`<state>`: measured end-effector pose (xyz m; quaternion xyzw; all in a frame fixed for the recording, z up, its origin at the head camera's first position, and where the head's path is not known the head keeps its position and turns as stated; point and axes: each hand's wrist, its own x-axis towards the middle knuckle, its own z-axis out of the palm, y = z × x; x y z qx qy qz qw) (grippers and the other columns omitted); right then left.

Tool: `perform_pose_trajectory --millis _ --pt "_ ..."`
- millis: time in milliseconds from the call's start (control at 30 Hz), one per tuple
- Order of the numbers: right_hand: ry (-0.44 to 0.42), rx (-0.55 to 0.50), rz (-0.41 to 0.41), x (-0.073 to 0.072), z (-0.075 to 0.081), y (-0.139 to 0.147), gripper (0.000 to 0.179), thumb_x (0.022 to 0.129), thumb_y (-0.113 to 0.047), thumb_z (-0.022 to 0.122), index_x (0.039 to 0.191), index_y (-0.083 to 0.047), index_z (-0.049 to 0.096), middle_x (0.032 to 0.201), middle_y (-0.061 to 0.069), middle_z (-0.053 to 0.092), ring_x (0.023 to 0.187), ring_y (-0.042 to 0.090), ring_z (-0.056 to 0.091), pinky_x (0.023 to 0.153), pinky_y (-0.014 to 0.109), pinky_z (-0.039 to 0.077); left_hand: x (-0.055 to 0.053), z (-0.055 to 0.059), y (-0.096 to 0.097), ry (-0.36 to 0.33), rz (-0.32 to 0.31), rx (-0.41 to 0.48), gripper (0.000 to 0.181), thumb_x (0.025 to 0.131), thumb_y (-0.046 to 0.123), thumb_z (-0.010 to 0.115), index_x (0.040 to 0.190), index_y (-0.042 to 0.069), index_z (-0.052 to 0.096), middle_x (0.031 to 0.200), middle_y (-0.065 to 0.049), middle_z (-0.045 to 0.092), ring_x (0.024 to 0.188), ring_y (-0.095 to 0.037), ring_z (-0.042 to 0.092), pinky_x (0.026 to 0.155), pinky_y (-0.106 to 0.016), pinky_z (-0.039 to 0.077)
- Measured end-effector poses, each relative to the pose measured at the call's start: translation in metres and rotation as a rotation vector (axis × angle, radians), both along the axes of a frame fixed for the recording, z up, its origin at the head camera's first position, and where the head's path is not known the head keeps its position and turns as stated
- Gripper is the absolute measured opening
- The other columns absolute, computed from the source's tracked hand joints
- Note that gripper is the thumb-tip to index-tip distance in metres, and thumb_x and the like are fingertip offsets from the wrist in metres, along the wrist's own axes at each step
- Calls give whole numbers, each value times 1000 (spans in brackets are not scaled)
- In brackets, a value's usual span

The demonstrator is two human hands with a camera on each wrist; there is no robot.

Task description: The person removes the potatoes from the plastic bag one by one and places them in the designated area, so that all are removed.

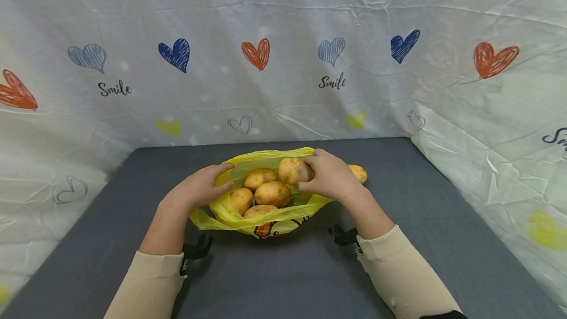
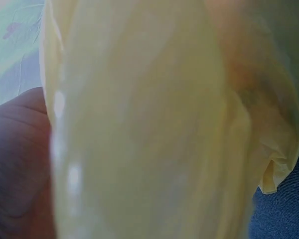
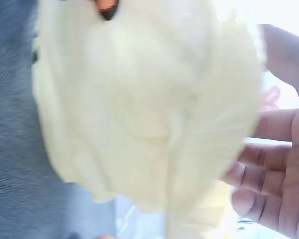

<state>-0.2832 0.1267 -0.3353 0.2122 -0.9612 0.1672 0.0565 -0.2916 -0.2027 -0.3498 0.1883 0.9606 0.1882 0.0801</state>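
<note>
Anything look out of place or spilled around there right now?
Yes: one oval tan potato lies outside the thin yellow plastic bag, partly hidden behind the right hand. It looks stray because the other visible potatoes are inside the bag or at its mouth.

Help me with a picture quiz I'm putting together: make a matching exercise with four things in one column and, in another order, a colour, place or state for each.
Column one
1. Left hand
2. Bag
3. Right hand
4. Table

Column two
A. Gripping a potato
B. Dark grey
C. At the bag's left rim
D. Yellow

Right pairs: 1-C, 2-D, 3-A, 4-B
</note>
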Motion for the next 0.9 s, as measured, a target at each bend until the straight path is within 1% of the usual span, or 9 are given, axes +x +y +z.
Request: perform_pose_trajectory --millis 33,100,167,267,400,500,667,900 --pt "4 6 4 2 3 2 48 83 -35 82 122 -9 73 108 7 59 81 21 56 66 36 50 0 0 0 0 0 -3 61 107 29 57 160 7 37 157 -25 40 144 -47 35 114 -65 33" --pt "6 14 4 7 11 5 54 84 -36 81 129 -8 70 117 10 58 85 22 58 69 37 52 0 -1 0 0 0 -7 60 107 29 57 160 7 37 157 -25 40 144 -48 35 114 -65 33" --pt "-2 10 0 12 17 9 56 84 -35 80 132 -9 69 122 10 57 87 22 58 71 38 52 0 -1 0 2 -1 -11 60 107 28 57 159 6 38 157 -25 41 144 -48 36 114 -65 33" --pt "-20 -12 -10 17 26 15 57 84 -32 80 135 -11 68 120 7 56 87 22 57 70 38 50 0 -1 0 4 1 -14 60 107 29 57 159 6 38 157 -25 41 144 -48 35 115 -65 32" --pt "-31 -39 -24 20 33 26 60 83 -30 81 137 -10 66 115 6 56 87 23 56 72 38 49 0 -1 1 5 -2 -11 61 107 29 58 159 6 38 157 -25 41 144 -48 36 115 -65 32" --pt "-38 -56 -29 21 38 35 62 83 -27 81 140 -8 65 117 7 56 90 25 56 75 40 49 0 -1 1 7 -2 -13 61 107 30 58 159 6 38 157 -25 41 144 -48 36 114 -65 33" --pt "-61 -71 -39 21 44 50 61 83 -23 80 140 -7 64 120 12 54 93 28 57 77 44 50 -1 -2 0 4 8 -13 61 107 31 58 160 8 38 157 -25 40 144 -48 35 114 -65 32" --pt "-119 -77 -99 19 49 70 65 84 -21 80 143 -5 61 124 17 51 97 32 56 79 46 50 0 -2 0 3 5 -12 61 107 31 57 160 8 37 157 -26 39 144 -49 34 114 -66 32"
